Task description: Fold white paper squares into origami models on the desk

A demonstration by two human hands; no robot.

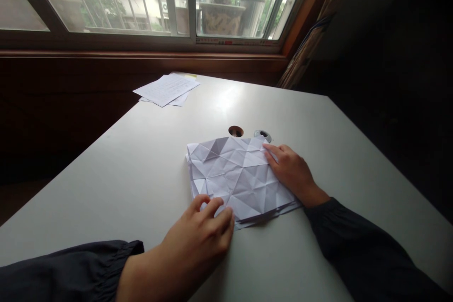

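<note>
A white sheet of paper, creased all over into small triangles and folded double, lies flat on the white table. My left hand rests on the sheet's near edge with the fingers curled and their tips pressing down on the paper. At the sheet's right edge, my right hand lies flat with the fingers stretched toward its far right corner. Both wrists wear dark sleeves.
A few printed white sheets lie at the table's far left corner. A round cable hole and its loose cap sit just beyond the creased paper. Behind the table is a window with bars and plant pots outside.
</note>
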